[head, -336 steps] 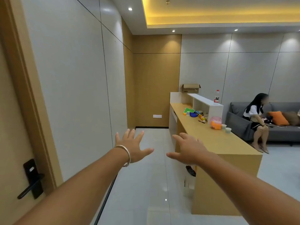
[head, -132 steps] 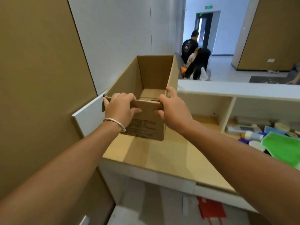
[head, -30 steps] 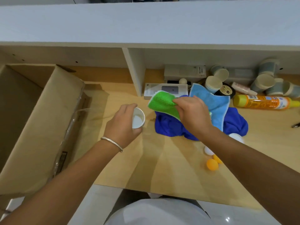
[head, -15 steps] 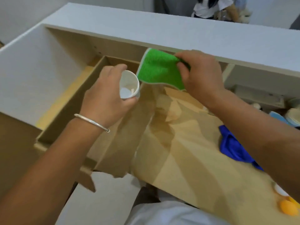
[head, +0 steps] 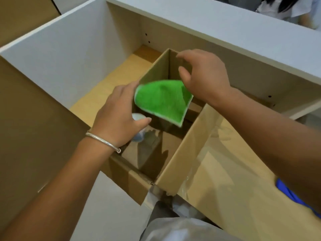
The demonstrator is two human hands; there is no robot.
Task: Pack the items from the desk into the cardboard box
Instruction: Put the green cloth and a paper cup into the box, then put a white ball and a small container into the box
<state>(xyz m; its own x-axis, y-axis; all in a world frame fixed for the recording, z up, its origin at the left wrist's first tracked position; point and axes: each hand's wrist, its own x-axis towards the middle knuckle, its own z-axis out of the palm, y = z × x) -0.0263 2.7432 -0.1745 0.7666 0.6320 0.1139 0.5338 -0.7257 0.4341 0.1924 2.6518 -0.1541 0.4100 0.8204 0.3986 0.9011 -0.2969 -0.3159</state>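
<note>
The left hand grips a small white cup over the open cardboard box. The right hand hovers with fingers spread, just above a green cloth at the box mouth. The box fills the wooden worktop corner between white partition walls; a blue cloth lies far right.

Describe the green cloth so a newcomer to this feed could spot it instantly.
Find the open cardboard box standing on the wooden desk under the white shelf. Right above its opening, between the left hand and the right hand, hangs the green cloth. It is the only bright green thing, fuzzy, with a pale edge.
</note>
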